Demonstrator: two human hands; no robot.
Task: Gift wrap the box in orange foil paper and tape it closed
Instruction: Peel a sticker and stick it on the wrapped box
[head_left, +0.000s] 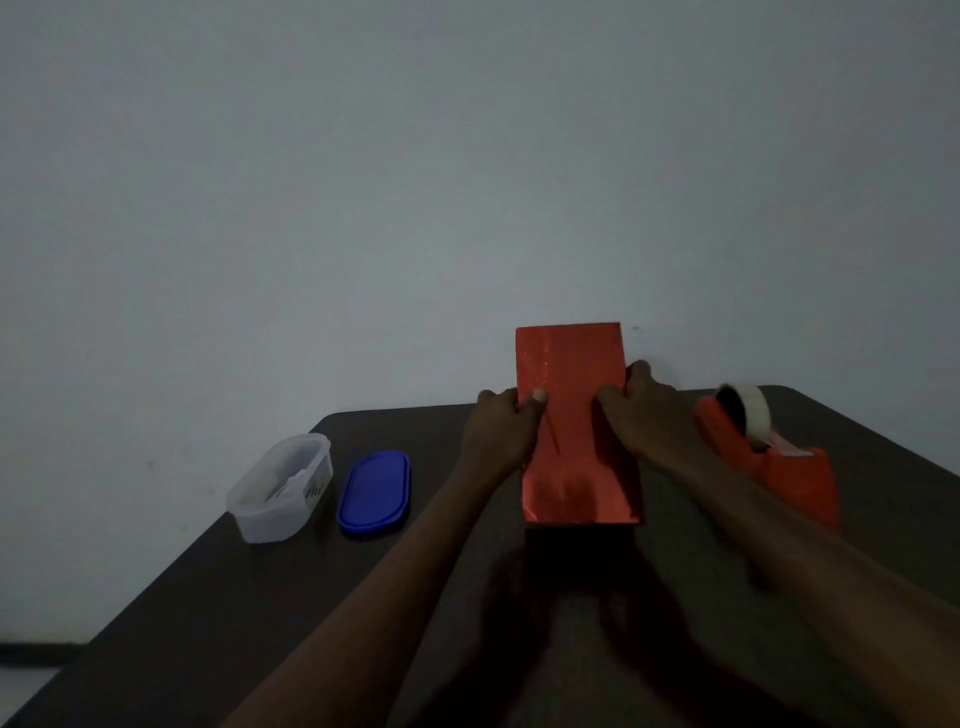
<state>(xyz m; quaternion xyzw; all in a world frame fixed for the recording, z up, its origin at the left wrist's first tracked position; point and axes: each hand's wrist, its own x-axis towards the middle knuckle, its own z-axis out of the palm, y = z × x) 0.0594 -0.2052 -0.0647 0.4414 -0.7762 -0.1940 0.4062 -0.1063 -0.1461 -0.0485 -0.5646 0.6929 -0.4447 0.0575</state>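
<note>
While both hands, left hand (501, 434) and right hand (641, 410), clasp the orange-foil-covered box (574, 421) mid-table left of the tape dispenser (763, 452): press seam flat, crease loose near end, then tape.

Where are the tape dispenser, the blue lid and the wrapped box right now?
tape dispenser (779, 467): head view, on its orange body below the tape roll.
blue lid (374, 491): head view, on the middle of its flat top.
wrapped box (571, 364): head view, on the foil face above both hands.
</note>
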